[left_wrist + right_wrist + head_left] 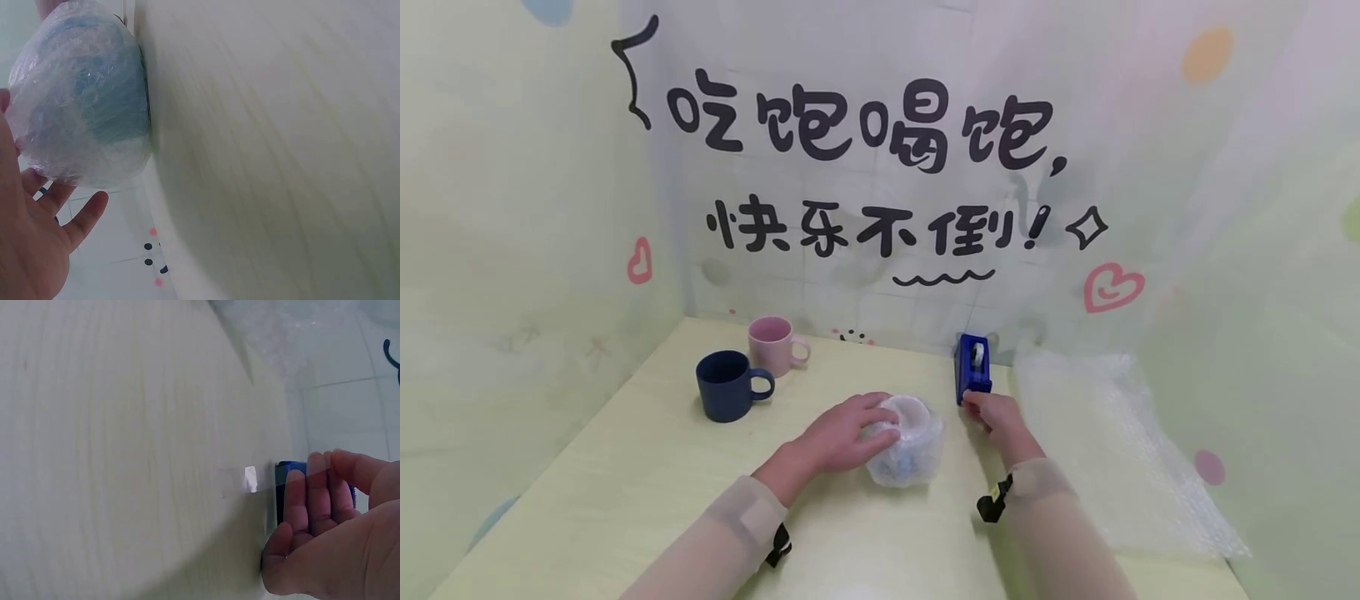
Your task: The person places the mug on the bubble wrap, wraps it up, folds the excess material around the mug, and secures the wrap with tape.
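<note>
A rounded bundle in clear bubble wrap (906, 454) stands on the table, with something light blue showing through in the left wrist view. My left hand (850, 433) holds its left side and top, fingers and thumb spread around it. By the back edge is a blue tape dispenser (972, 367) with a white roll. Right at its front end, my right hand (997, 417) pinches a strip of clear tape (250, 479) between thumb and forefinger; the strip's free end juts past the fingers in the right wrist view.
A navy mug (725, 387) and a pink mug (771, 346) stand at the back left, handles to the right. On the right lies a sheet of bubble wrap (1112, 458). A printed curtain (880, 308) rises behind the table.
</note>
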Motion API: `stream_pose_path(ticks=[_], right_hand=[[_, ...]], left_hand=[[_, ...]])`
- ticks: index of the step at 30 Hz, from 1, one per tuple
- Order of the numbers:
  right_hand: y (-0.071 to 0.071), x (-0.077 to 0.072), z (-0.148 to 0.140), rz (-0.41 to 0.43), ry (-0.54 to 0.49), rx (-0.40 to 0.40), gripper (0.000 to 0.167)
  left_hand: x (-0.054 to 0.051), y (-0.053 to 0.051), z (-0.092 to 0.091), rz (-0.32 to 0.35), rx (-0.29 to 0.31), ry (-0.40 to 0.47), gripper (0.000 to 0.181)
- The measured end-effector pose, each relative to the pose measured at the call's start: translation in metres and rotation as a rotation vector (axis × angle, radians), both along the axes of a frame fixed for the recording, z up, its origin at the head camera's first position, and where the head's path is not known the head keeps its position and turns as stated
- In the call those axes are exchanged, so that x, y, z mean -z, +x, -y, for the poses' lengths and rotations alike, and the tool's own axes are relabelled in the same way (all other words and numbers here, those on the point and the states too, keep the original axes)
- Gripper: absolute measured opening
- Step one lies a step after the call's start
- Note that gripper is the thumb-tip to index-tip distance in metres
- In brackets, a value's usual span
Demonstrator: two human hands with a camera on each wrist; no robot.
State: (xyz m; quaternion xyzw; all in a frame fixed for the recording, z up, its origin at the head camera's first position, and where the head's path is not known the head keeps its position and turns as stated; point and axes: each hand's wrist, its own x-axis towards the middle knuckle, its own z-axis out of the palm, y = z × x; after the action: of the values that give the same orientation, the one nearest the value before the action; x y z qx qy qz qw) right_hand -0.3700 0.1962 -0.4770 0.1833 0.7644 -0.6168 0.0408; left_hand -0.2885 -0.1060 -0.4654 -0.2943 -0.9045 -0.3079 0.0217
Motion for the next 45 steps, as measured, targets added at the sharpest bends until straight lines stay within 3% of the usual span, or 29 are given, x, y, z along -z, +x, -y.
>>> stream_pose_path(ticks=[9,16,21,24,28,33,38,45], right_hand=[[0.039,-0.053,-0.009,-0.118,-0.098,-0.151,0.044],[0.071,-0.094,0.002,-0.204,-0.143,-0.268,0.015],[0.093,-0.122,0.019,-0.249,-0.218,-0.383,0.024],[0.099,-0.130,0.033,-0.242,-0.258,-0.455,0.026],[0.094,-0.125,0.053,-0.212,-0.293,-0.485,0.025],[0.073,-0.102,0.072,-0.188,-0.291,-0.433,0.019],[0.058,-0.086,0.077,-0.172,-0.288,-0.388,0.016],[0.051,-0.078,0.078,-0.169,-0.271,-0.387,0.020]], left_hand=[[0.000,-0.001,-0.003,0.015,0.007,0.032,0.044],[0.002,0.001,-0.004,0.041,0.006,0.017,0.046],[0.001,0.000,-0.003,0.029,0.007,0.014,0.047],[0.001,-0.001,-0.003,0.013,0.003,0.015,0.047],[0.001,-0.001,-0.004,0.003,-0.005,0.023,0.048],[0.004,0.000,-0.007,-0.007,-0.013,0.027,0.048],[0.005,0.001,-0.010,-0.049,-0.018,0.022,0.046],[0.003,0.002,-0.012,-0.111,-0.039,-0.004,0.039]])
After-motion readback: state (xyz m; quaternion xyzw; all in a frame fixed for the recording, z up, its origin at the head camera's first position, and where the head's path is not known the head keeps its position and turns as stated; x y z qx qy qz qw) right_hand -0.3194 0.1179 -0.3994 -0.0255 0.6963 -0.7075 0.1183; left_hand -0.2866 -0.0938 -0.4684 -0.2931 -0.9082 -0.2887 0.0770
